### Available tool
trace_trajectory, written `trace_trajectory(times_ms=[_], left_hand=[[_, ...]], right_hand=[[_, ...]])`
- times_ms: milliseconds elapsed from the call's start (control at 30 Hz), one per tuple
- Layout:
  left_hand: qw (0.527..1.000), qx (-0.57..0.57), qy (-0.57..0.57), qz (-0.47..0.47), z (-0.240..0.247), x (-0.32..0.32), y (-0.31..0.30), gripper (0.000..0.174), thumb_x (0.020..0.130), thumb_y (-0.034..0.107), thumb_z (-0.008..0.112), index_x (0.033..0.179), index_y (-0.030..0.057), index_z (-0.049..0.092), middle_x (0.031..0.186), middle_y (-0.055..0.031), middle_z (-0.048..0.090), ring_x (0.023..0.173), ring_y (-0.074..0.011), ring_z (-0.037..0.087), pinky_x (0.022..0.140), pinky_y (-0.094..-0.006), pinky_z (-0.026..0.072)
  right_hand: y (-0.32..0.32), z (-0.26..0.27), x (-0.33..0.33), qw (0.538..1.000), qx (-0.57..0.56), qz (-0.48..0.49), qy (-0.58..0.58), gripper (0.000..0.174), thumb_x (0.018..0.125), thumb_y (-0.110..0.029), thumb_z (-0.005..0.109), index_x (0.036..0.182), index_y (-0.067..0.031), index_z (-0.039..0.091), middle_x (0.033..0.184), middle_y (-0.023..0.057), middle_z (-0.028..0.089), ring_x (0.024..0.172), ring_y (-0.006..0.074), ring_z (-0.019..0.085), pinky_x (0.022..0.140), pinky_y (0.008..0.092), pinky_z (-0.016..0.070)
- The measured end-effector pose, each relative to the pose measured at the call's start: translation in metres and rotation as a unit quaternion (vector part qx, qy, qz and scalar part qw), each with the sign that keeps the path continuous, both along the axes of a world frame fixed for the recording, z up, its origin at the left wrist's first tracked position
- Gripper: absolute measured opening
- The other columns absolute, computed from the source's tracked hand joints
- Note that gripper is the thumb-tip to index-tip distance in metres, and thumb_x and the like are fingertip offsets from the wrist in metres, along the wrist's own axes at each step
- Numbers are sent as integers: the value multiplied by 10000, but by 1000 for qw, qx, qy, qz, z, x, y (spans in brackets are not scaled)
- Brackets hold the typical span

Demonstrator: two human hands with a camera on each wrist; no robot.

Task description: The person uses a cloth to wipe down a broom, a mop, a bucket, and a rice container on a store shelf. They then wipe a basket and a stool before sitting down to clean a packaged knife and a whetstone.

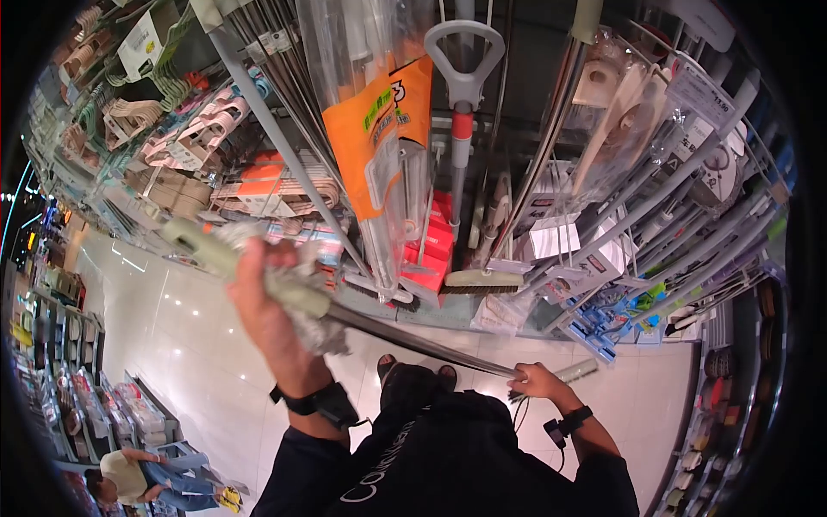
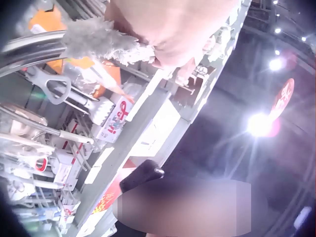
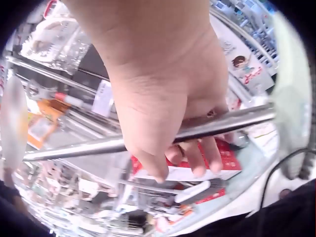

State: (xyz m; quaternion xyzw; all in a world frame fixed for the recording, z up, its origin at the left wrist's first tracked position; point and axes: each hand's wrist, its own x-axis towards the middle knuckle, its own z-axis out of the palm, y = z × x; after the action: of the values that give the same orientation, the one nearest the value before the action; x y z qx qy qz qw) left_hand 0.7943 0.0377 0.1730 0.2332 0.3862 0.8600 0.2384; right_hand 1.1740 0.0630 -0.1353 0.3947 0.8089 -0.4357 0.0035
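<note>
A long-handled brush [image 1: 413, 343] lies slanted across the front of the body in the head view. My left hand [image 1: 267, 310] grips its pale green handle [image 1: 202, 246], where crumpled, translucent greyish wrap [image 1: 323, 332] bunches around the fingers. Near the other end, my right hand [image 1: 538, 381] holds the steel pole [image 3: 74, 149], its fingers curled underneath. Just beyond that hand is the pale green brush head [image 1: 575, 371], with dark bristles seen close in the right wrist view. In the left wrist view, the left hand [image 2: 173, 29] partly hides the wrap.
Ahead stands a shelf rack with an orange-labelled mop pack [image 1: 379, 142], a grey-handled tool [image 1: 465, 65] and another brush [image 1: 482, 280]. Hangers [image 1: 129, 121] hang at the left. A person [image 1: 146, 478] is at lower left beside shelves; more shelving [image 1: 715, 414] stands right.
</note>
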Motion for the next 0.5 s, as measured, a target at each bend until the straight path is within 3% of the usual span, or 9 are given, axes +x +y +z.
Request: trace_trajectory(times_ms=[67, 100, 167, 233, 300, 333, 367, 433, 500], left_hand=[[1000, 14, -21, 19, 8, -11, -24, 176, 889, 240, 539, 814, 91, 484, 687, 3, 475, 648, -112, 486, 561, -273, 453], [998, 21, -28, 58, 11, -20, -35, 168, 889, 232, 537, 821, 86, 488, 691, -3, 482, 642, -114, 486, 561, -276, 455], [995, 33, -5, 92, 10, -35, -50, 164, 889, 221, 534, 829, 74, 497, 697, -14, 500, 636, -122, 497, 581, -286, 469], [995, 19, 22, 97, -2, -59, -67, 173, 888, 214, 537, 819, 58, 511, 704, -21, 522, 651, -141, 522, 634, -299, 489], [998, 9, 23, 65, -19, -101, -87, 197, 885, 224, 550, 796, 49, 539, 738, -32, 563, 674, -178, 558, 698, -306, 499], [996, 9, -22, 83, -25, -114, -91, 204, 883, 236, 559, 792, 54, 549, 748, -42, 580, 655, -184, 573, 680, -314, 502], [993, -16, 6, 118, -36, -120, -91, 215, 881, 247, 566, 793, 51, 549, 741, -45, 582, 656, -187, 580, 661, -314, 506], [978, -94, 38, 180, -49, -113, -90, 234, 872, 261, 584, 801, 41, 549, 737, -53, 577, 660, -183, 589, 640, -311, 521], [964, -172, 53, 195, -71, -84, -82, 283, 852, 283, 611, 798, 9, 563, 726, -79, 579, 628, -182, 592, 585, -307, 531]], right_hand=[[-4, -36, 19, 993, 57, -99, -7, 270, 709, -263, 641, 773, -18, 547, 697, 192, 604, 754, 396, 597, 697, 464, 474], [-5, -52, 28, 983, 145, -110, 11, 249, 705, -250, 652, 750, -25, 553, 685, 184, 602, 702, 382, 593, 682, 455, 475], [-3, -53, 26, 938, 317, -125, -64, 244, 735, -268, 655, 689, -46, 565, 659, 150, 573, 669, 317, 561, 740, 437, 424], [3, -51, 17, 907, 406, -102, -50, 234, 747, -264, 642, 673, -56, 561, 655, 127, 575, 684, 282, 564, 742, 392, 386], [7, -21, 7, 910, 407, -83, -17, 145, 715, -185, 605, 632, -72, 569, 595, 97, 579, 600, 256, 573, 665, 362, 407], [8, -13, 8, 909, 406, -91, -22, 145, 715, -185, 605, 632, -72, 569, 595, 97, 579, 600, 256, 573, 665, 362, 407], [7, -5, 5, 923, 380, -55, -15, 112, 683, -176, 593, 627, -80, 577, 587, 96, 586, 576, 258, 573, 652, 357, 416], [-2, -3, -6, 941, 336, -17, -19, 110, 607, -200, 570, 635, -101, 607, 582, 95, 607, 549, 263, 589, 650, 349, 449], [-16, 12, -32, 943, 330, -6, -49, 128, 611, -219, 574, 638, -99, 611, 578, 93, 606, 551, 267, 593, 648, 355, 459]])
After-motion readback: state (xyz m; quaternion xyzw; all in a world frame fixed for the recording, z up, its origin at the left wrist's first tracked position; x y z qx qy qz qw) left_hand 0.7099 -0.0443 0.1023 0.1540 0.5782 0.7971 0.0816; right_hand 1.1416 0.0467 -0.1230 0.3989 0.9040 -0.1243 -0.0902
